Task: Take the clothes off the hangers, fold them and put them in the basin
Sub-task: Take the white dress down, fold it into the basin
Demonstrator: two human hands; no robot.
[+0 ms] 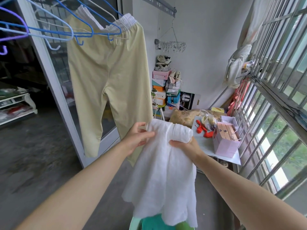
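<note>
Pinching the top left edge of the white garment (159,171) with left hand (138,138), thumb and fingers closed on the cloth; gripping its bunched top with right hand (186,145), fingers curled underneath. Hanging down in loose folds between both arms, hem just over the basin (132,224) at the bottom edge, green clothes (154,223) inside. Behind, hung up beside bare blue hangers (49,32): yellow trousers (108,80)

The garment (162,171) between the left hand (137,138) and right hand (186,145) is showing plain white. Above the left hand, the trousers (106,77) are hanging pale yellow with a white waistband (123,22). A pink bag (224,146) is sitting right of the right hand.
</note>
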